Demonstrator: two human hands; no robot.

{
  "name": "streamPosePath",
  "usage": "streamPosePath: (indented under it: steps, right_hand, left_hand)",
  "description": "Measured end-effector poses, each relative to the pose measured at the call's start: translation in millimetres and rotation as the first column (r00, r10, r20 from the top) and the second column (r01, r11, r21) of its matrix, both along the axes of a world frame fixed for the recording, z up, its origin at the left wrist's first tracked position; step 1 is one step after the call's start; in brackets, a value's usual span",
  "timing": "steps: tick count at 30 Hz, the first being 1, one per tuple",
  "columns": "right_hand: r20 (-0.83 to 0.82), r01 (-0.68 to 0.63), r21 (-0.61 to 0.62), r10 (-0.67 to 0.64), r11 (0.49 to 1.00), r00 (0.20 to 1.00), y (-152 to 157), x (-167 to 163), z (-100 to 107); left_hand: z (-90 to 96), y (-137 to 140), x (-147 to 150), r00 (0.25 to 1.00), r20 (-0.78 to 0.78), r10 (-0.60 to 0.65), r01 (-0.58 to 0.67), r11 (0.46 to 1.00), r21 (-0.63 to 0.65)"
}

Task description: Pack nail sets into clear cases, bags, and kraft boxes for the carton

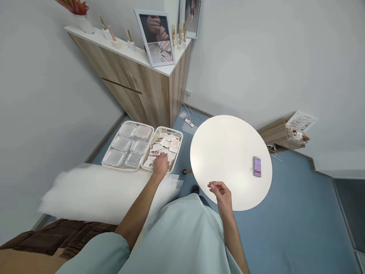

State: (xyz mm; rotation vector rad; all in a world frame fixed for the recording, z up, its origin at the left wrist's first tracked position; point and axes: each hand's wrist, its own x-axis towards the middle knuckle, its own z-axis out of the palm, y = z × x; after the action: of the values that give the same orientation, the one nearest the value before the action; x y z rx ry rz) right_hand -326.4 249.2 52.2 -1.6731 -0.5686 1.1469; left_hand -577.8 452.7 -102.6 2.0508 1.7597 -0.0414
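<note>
My left hand reaches down into a white plastic basket of small printed packets. Its fingertips touch the packets at the near side, and the back of the hand hides what they may grip. Above the near edge of a round white table, my right hand hangs with fingers curled in and thumb close to them; nothing shows between them. Left of the basket stands a second white basket holding several clear, flat plastic boxes.
A stack of translucent white sheets lies just in front of the baskets. A blurred purple item rests on the table's right side. Behind stand a wood-patterned cabinet and a power strip with cables; a small shelf is at right.
</note>
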Motion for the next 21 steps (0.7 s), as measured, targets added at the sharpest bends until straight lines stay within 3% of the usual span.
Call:
streamPosePath:
  steps: [6, 13, 17, 21]
  right_hand:
    - [-0.007, -0.001, 0.017, 0.001, 1.000, 1.000, 7, -4, 4]
    - [-0.067, -0.114, 0.068, 0.118, 0.991, 0.991, 26, 2, 5]
    - [-0.108, -0.165, 0.105, 0.176, 0.981, 0.978, 35, 16, 1]
    - [-0.120, -0.202, 0.120, 0.217, 0.972, 0.969, 39, 35, -2]
  left_hand:
    - [4.6, 1, -8, 0.998, 0.028, 0.049, -0.048, 0.999, -0.019]
    - [36.3, -5, -19, 0.939, 0.249, 0.237, -0.270, 0.957, 0.109]
    - [57.8, -17, -3, 0.789, 0.504, 0.351, -0.408, 0.913, 0.002]
    - [83.2, -38, 37, 0.517, 0.725, 0.455, -0.328, 0.888, -0.323]
